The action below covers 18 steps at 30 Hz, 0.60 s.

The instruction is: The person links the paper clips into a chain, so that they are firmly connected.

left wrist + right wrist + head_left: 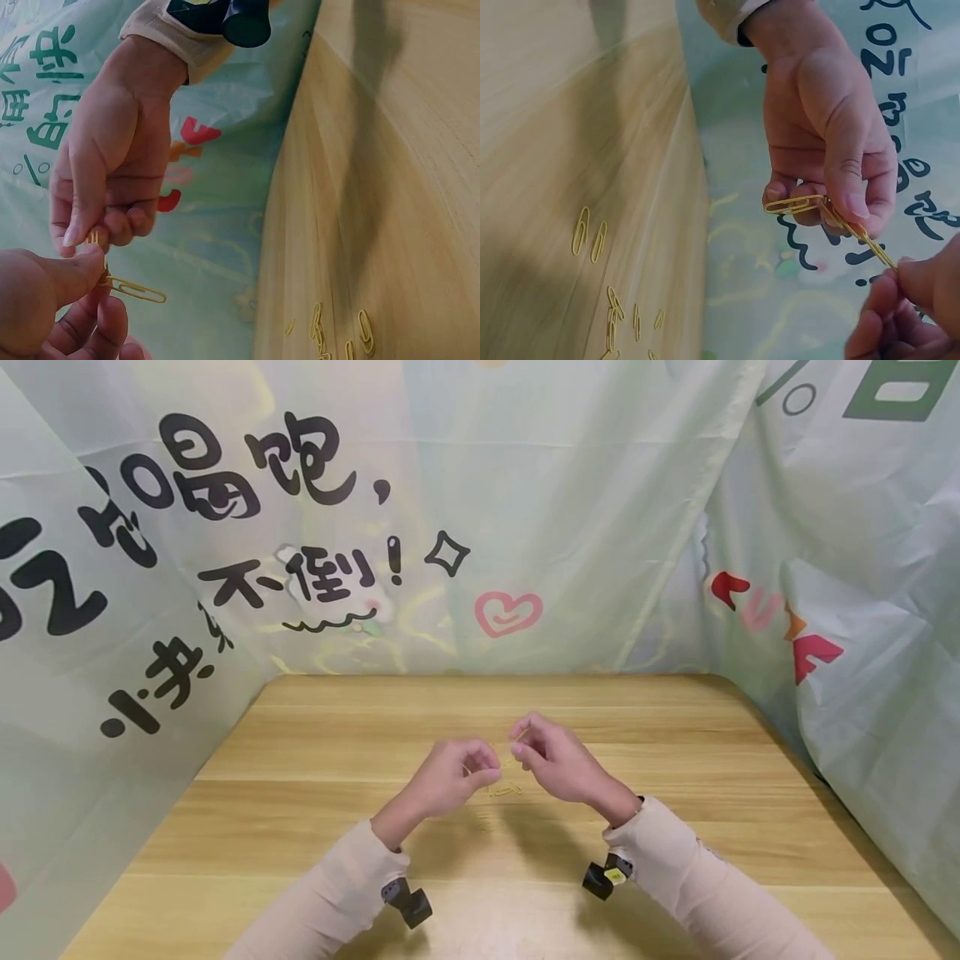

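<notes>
Yellow paper clips stretch between the two hands above the table. My left hand [457,772] pinches a paper clip [840,216] between thumb and fingers, and a linked paper clip [139,290] sticks out loose from that grip. My right hand [558,760] pinches the far end of another paper clip [877,250], which meets the left hand's clip just past the left thumb. Fingertips cover part of where these clips join. Below the hands, several loose paper clips [506,789] lie on the wooden table [315,827], some of them overlapping in a row [613,322].
Printed cloth curtains [585,527] enclose the table at the back and both sides. Each sleeve carries a small black camera, one on the left wrist [407,902] and one on the right wrist [606,877]. Both forearms reach in from the near edge.
</notes>
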Available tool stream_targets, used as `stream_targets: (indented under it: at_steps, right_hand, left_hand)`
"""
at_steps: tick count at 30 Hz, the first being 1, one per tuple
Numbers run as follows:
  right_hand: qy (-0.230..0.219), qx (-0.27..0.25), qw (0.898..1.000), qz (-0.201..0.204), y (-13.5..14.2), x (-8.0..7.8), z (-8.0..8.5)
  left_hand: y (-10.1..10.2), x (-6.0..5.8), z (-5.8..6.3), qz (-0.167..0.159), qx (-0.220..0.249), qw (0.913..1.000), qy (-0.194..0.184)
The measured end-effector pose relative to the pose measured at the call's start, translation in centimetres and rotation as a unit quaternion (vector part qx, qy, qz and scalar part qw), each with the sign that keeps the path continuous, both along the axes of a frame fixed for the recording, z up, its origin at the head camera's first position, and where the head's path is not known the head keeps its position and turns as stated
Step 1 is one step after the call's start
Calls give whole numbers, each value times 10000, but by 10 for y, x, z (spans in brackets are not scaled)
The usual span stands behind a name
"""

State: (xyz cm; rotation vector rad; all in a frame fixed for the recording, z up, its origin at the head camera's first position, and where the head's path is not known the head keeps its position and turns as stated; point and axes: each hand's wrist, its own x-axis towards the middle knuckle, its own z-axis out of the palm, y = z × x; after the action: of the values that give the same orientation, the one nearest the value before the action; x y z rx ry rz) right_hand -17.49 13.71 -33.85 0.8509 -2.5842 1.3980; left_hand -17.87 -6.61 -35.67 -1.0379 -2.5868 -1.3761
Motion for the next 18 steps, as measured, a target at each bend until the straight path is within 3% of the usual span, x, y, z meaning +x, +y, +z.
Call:
stream_targets:
  at_steps: [5,13,18]
  right_hand:
    - [661,32,9978,-104,-4,-1,-2]
    - [913,78,9957,-113,-6,-3,4]
    - [962,106,9953,-31,-7,-6,4]
  left_hand:
    - [0,0,-4,-29,-122,9999,-22]
    - [2,-3,-5,-130,-99,9998,80]
    - [4,-4,-6,-189,-116,9997,-67]
